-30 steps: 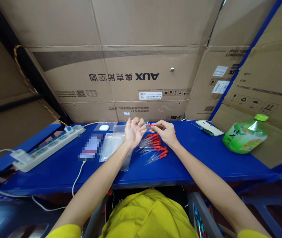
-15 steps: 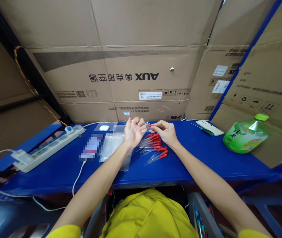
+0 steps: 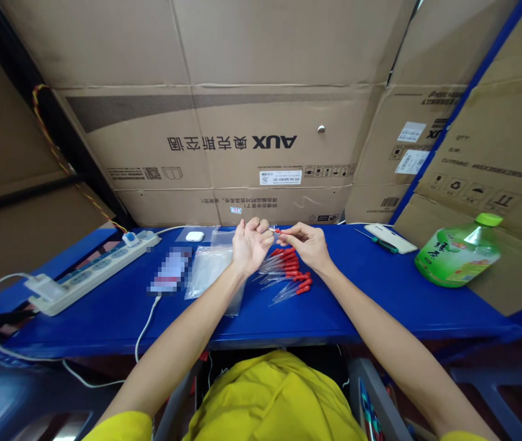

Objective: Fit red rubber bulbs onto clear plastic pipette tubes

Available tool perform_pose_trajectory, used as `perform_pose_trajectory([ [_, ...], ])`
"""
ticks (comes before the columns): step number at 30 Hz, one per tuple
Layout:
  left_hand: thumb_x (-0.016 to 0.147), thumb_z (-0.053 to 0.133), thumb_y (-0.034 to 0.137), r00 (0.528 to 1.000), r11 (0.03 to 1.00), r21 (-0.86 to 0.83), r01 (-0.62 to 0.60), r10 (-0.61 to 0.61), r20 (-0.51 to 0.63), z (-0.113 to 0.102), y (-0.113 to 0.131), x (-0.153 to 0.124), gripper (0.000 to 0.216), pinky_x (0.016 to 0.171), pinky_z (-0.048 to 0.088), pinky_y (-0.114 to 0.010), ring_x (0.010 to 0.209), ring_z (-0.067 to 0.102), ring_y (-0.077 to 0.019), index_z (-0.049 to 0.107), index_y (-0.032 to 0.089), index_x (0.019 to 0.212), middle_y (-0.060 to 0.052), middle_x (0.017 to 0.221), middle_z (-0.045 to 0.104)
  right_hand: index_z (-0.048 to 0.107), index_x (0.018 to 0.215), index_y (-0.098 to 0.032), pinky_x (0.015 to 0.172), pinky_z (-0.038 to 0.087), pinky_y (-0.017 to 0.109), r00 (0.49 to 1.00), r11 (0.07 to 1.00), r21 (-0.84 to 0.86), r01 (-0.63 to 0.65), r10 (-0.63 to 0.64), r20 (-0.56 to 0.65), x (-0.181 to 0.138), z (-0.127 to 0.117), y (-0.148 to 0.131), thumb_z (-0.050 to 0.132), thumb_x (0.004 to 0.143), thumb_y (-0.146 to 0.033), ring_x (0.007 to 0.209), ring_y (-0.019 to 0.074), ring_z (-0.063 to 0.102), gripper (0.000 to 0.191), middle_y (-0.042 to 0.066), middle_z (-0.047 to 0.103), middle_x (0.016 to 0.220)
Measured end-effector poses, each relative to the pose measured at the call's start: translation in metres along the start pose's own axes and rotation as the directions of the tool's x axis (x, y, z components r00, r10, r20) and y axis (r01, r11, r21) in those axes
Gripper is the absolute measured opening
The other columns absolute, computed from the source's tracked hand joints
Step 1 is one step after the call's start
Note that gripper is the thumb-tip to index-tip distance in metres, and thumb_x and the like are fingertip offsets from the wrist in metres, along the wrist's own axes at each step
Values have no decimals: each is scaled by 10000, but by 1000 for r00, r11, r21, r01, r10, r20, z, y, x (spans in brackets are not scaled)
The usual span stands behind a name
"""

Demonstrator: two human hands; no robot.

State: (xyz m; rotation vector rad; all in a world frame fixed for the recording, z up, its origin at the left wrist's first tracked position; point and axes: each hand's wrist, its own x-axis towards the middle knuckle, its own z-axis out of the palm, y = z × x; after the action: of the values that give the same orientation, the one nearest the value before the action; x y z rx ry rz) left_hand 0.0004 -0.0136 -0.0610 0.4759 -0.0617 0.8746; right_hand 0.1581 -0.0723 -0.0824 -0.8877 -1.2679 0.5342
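Note:
My left hand (image 3: 248, 244) is raised palm up above the blue table (image 3: 371, 294), its fingers curled round a small clear plastic bag (image 3: 270, 229). My right hand (image 3: 307, 243) pinches a red-capped dropper (image 3: 278, 231) and holds its tip at the bag's mouth. Just below both hands a pile of several red-capped droppers (image 3: 288, 271) lies on the table. A stack of clear plastic bags (image 3: 209, 268) rests left of the pile, under my left wrist.
A white power strip (image 3: 90, 272) with a cable lies at the left, next to a blurred phone (image 3: 171, 269) and a white earbud case (image 3: 194, 236). At the right are a green bottle (image 3: 458, 252) on its side, a white device (image 3: 390, 237) and a screwdriver. Cardboard boxes (image 3: 242, 141) wall the back.
My right hand has brought the dropper a little closer to the left hand. The camera view has shifted slightly; nothing on the table has moved.

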Motion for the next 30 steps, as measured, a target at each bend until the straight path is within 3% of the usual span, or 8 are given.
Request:
perform_pose_trajectory([
  [5, 1091, 226, 476, 999, 998, 56, 3, -2, -32, 2, 2, 1, 470, 460, 298, -224, 502, 332, -103, 371, 197, 742, 0, 709, 395, 756, 880, -224, 688, 642, 348, 998, 1000, 5, 29, -30, 48, 1, -5, 4, 864, 777, -440, 675, 209, 758, 262, 21, 777, 746],
  [12, 1081, 165, 535, 999, 994, 112, -6, 10, -41, 0, 3, 1, 527, 455, 301, -214, 505, 348, -99, 419, 193, 772, -13, 743, 447, 775, 973, -234, 799, 617, 355, 994, 979, -176, 101, -94, 52, 3, -11, 6, 840, 804, -428, 814, 210, 756, 265, 39, 799, 912],
  [18, 1083, 143, 474, 999, 985, 165, -51, 52, -3, 0, 4, 1, 499, 450, 268, -234, 465, 287, -100, 348, 199, 720, 15, 675, 366, 756, 951, -228, 706, 620, 342, 994, 999, -46, -8, 14, 111, 3, -8, 5, 813, 815, -502, 705, 198, 747, 311, 21, 773, 781],
  [22, 1075, 171, 492, 998, 980, 192, -58, 63, -22, 0, 4, 0, 486, 449, 275, -242, 463, 287, -106, 382, 204, 745, 8, 688, 399, 746, 984, -222, 768, 640, 363, 991, 998, -1, -62, 61, 120, 2, -6, 6, 860, 759, -499, 757, 213, 772, 374, 30, 788, 815],
  [30, 1065, 204, 517, 998, 988, 150, -45, 51, -35, 0, 1, -1, 481, 465, 303, -239, 486, 325, -108, 304, 207, 712, 13, 666, 361, 783, 873, -210, 743, 650, 371, 999, 1000, 6, -15, 15, 39, 0, -3, 1, 895, 710, -473, 703, 214, 764, 329, 36, 789, 764],
])
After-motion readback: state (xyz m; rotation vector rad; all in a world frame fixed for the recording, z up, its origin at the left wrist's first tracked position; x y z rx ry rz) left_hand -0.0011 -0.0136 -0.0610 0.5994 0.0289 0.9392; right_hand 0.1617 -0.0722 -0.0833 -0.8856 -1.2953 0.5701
